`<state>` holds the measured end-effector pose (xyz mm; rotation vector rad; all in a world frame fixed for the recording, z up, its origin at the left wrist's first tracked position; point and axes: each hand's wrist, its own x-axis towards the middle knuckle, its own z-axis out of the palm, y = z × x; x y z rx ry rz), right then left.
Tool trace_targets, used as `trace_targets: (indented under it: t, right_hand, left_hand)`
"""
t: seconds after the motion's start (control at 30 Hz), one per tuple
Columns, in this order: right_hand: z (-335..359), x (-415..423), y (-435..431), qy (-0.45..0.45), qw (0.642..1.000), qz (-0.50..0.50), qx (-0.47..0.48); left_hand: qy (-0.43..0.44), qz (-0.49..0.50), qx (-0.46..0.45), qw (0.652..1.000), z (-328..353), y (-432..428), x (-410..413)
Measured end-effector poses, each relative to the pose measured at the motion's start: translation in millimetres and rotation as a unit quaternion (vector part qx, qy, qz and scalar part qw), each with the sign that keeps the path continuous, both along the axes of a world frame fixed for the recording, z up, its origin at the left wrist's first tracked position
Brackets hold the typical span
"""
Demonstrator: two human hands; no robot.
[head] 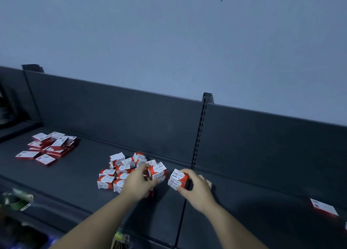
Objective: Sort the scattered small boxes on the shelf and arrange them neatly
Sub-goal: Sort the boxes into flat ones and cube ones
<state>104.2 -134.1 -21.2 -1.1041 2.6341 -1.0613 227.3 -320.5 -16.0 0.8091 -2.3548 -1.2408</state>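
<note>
The left hand [139,183] curls its fingers round a tilted box [157,170], red and white, held just above the shelf [75,183]. Just to its right, the right hand [195,188] grips a paper-clip box [178,179] between thumb and fingers, with its printed white top facing up. Whether this is one box or two stacked cannot be told. The two held boxes are close together but do not touch.

Directly behind and to the left of the left hand lies a loose heap [116,171] of similar small boxes, tumbled at all angles on the dark grey shelf. Well away to the left of that sits a second pile [48,147] of flatter red-and-white boxes. Far to the right of the right hand, a lone flat box [323,207] lies by itself. Beyond the right hand, a slotted upright [199,132] divides the shelf's back panel [131,117].
</note>
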Motion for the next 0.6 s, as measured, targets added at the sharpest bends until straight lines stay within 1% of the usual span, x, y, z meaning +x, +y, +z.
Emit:
trace_targets:
  t: [0.07,0.17,0.4,0.5,0.6]
  right_hand:
    - [-2,-1,-7,-0.002,1.0,0.003,0.003]
    - [-2,-2,-18,-0.015,1.0,-0.001,0.004]
    - [2,7,-45,-0.035,0.999,-0.002,-0.024]
    - [2,13,-54,-0.045,0.998,-0.016,-0.038]
    - [3,14,-67,-0.053,0.996,-0.046,-0.047]
  left_hand:
    - [0.003,0.014,-0.018,1.0,0,-7,6]
    - [0.013,0.047,-0.019,0.999,-2,-21,17]
    - [-0.008,0.095,-0.04,0.995,-1,-60,34]
    - [-0.012,0.095,-0.036,0.995,-5,-83,39]
    - [-0.018,0.074,-0.033,0.997,-6,-105,40]
